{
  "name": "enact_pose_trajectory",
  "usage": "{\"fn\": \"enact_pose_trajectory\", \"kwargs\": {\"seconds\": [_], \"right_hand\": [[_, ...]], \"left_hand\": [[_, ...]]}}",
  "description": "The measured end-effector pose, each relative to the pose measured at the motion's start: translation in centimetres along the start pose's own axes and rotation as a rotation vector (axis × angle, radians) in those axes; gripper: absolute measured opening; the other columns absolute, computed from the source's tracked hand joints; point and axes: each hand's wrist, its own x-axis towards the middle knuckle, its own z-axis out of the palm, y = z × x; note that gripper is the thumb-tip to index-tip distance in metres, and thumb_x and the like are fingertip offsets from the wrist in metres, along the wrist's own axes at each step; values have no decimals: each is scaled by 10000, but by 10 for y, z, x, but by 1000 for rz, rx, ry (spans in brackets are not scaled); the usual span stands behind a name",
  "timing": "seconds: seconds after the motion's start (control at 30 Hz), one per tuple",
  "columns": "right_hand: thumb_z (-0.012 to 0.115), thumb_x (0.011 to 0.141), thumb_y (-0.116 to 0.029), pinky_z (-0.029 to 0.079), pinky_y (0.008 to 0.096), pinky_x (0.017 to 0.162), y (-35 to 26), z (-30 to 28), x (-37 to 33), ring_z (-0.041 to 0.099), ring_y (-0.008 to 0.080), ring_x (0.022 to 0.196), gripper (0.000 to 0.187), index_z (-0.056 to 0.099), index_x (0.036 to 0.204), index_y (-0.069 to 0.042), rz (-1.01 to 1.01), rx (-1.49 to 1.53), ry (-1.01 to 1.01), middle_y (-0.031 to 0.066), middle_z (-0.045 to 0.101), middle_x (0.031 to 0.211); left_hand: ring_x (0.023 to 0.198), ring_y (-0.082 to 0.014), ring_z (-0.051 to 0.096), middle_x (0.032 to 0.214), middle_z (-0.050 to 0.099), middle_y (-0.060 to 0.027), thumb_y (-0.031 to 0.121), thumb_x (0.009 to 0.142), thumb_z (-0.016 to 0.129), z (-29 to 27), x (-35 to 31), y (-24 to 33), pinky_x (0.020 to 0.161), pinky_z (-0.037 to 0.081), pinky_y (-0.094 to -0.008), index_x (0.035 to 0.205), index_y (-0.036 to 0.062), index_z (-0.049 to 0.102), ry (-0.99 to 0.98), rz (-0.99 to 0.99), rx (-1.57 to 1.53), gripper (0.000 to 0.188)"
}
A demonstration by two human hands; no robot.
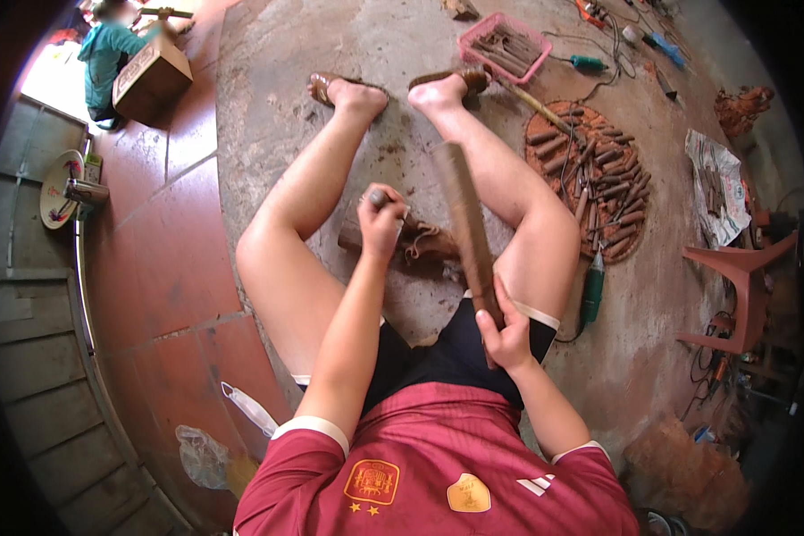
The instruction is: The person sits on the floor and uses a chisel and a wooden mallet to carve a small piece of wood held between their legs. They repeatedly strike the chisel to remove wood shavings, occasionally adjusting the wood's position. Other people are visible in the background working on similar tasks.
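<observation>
My left hand (383,223) is wrapped round a carving chisel (378,197); only the round butt of its handle shows above my fist. It is held over a dark brown carved piece of wood (431,245), which lies on the floor between my legs. In my right hand (506,334) is a long wooden mallet (466,223), gripped by its narrow end near my right thigh. The mallet's thick end is raised, slightly blurred, just right of the carved wood. The chisel's tip is hidden by my fist.
Right of my leg, several chisels (607,188) lie on a round mat. Beyond them stand a pink basket (545,54) of tools and a green power tool (588,64) with its cord. Another green tool (592,290) and a red plastic stool (732,259) are at right. A person (105,67) sits far left.
</observation>
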Motion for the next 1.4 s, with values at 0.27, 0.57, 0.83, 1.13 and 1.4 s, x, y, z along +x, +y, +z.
{"fn": "enact_pose_trajectory", "kwargs": {"seconds": [0.27, 0.57, 0.83, 1.13, 1.4], "right_hand": [[582, 892, -99, 450, 211, 469, 8, 3, 3, 507, 65, 507, 714, 192, 1480, 9, 296, 406, 78, -5, 550, 722], [606, 872, -79, 439, 195, 488, 14, 5, 3, 502, 47, 522, 712, 235, 1474, 2, 288, 395, 18, -3, 573, 753], [626, 857, -82, 456, 190, 637, 31, 8, 0, 519, 36, 679, 667, 321, 1439, 29, 176, 254, 47, 0, 597, 875], [591, 889, -71, 432, 201, 471, 27, 6, 2, 487, 48, 501, 694, 237, 1486, -45, 191, 309, 25, -16, 551, 692], [654, 845, -96, 428, 253, 931, 27, 6, 0, 561, 134, 1059, 691, 308, 1410, 102, 255, 282, 40, 156, 599, 1198]], "left_hand": [[608, -152, 433, 665, 476, -60, -25, 775, 526, -19, 11, 32, 603, 389, -289, 790, 27, 468, -119, 6, -162, 79], [588, -79, 461, 660, 516, -15, 21, 793, 611, -13, 10, 29, 557, 377, -230, 749, 40, 497, -278, -76, 85, 124], [676, -93, 473, 742, 513, -4, 16, 849, 588, 11, 5, 30, 628, 394, -219, 903, 37, 528, -265, -86, 125, 83], [740, -61, 481, 802, 538, 28, 43, 860, 656, 9, 3, 23, 677, 419, -219, 923, 50, 540, -385, -25, 478, 132], [730, -57, 457, 794, 507, 31, 53, 885, 633, 12, 4, 8, 664, 407, -214, 912, 63, 507, -368, -99, 468, 128]]}}
